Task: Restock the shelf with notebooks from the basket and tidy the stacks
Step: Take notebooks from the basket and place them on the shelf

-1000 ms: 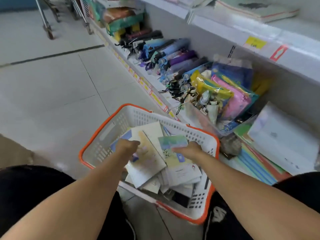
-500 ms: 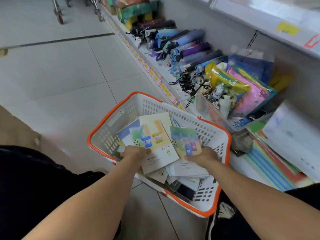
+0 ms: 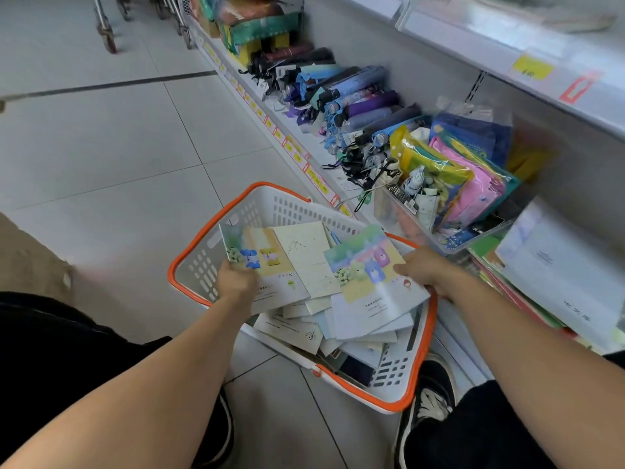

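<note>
A white basket with an orange rim (image 3: 236, 211) stands on the floor in front of me, full of loose notebooks (image 3: 304, 328). My left hand (image 3: 236, 282) grips a notebook with cartoon animals on a yellow cover (image 3: 270, 262), lifted above the basket. My right hand (image 3: 426, 269) grips a second notebook with a pastel green and yellow cover (image 3: 368, 275), held over the basket's right side. The bottom shelf (image 3: 449, 336) on the right carries stacks of flat books (image 3: 554, 265).
Folded umbrellas (image 3: 355, 96) lie along the shelf further back. A clear bin with colourful pouches (image 3: 456, 177) stands beside the book stacks. My black shoe (image 3: 429, 397) is next to the basket. Trolley wheels (image 3: 108, 38) stand at the far end of the tiled floor.
Both hands have taken a notebook each and lifted them up out of the pile. The right notebook has moved right, toward the shelf.
</note>
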A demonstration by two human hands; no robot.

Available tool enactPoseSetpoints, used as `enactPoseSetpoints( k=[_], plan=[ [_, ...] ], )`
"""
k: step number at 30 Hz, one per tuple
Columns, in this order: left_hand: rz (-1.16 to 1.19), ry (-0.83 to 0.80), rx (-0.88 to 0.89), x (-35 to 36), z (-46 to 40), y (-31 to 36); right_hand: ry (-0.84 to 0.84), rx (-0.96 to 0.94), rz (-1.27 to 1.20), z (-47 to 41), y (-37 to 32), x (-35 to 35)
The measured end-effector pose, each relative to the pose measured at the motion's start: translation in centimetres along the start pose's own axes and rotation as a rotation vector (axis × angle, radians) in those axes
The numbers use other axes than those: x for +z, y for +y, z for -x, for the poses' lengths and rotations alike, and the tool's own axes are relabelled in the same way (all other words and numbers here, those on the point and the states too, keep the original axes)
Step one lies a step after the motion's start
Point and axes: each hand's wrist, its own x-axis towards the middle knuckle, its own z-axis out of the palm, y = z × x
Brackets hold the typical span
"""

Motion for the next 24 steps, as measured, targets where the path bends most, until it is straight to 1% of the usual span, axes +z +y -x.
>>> enactPoseSetpoints(
  k=[2, 3, 5, 8, 9, 10, 12, 14, 15, 16, 17, 18, 20, 22, 24],
  plan=[
    [0.024, -0.022, -0.009, 0.0, 0.1, 0.0, 0.079, -0.061, 0.086, 0.5, -0.2, -0.1],
    [0.034, -0.034, -0.009, 0.1, 0.2, 0.2, 0.084, -0.088, 0.015, 0.8, -0.1, -0.3],
    [0.052, -0.059, 0.007, 0.5, 0.7, 1.1, 0.028, -0.106, -0.350, 1.2, -0.2, -1.2],
    [0.090, -0.154, 0.086, 1.5, 1.3, 2.9, -0.086, -0.147, -0.868, 1.8, -1.2, -2.7],
    [0.083, -0.186, 0.106, 1.8, 1.6, 3.6, -0.125, -0.169, -0.975, 2.0, -2.0, -3.0],
    [0.087, -0.223, 0.121, 2.3, 1.8, 4.2, -0.150, -0.191, -1.028, 2.5, -2.9, -2.9],
    [0.146, -0.332, 0.121, 3.4, 2.7, 5.6, -0.156, -0.248, -0.952, 3.1, -4.9, -1.6],
    [0.240, -0.432, 0.055, 4.5, 4.0, 7.5, -0.068, -0.304, -0.758, 3.5, -6.4, 0.4],
    [0.301, -0.485, 0.001, 4.8, 4.6, 8.5, -0.022, -0.310, -0.707, 3.5, -6.9, 1.2],
    [0.346, -0.527, -0.035, 5.0, 5.2, 9.4, 0.001, -0.308, -0.702, 3.3, -7.3, 1.8],
    [0.357, -0.552, -0.019, 5.1, 5.6, 10.1, 0.034, -0.330, -0.708, 3.8, -7.8, 2.0],
    [0.297, -0.562, 0.079, 5.1, 5.9, 10.8, 0.070, -0.360, -0.721, 4.2, -8.3, 1.8],
    [0.142, -0.530, 0.284, 4.9, 6.4, 12.1, 0.090, -0.420, -0.770, 5.3, -9.3, 0.5],
    [0.127, -0.542, 0.340, 4.9, 6.6, 14.3, -0.028, -0.468, -0.841, 7.1, -10.2, -2.1],
    [0.167, -0.576, 0.370, 4.9, 6.9, 17.8, -0.221, -0.527, -0.869, 9.6, -11.3, -5.4]
  ],
)
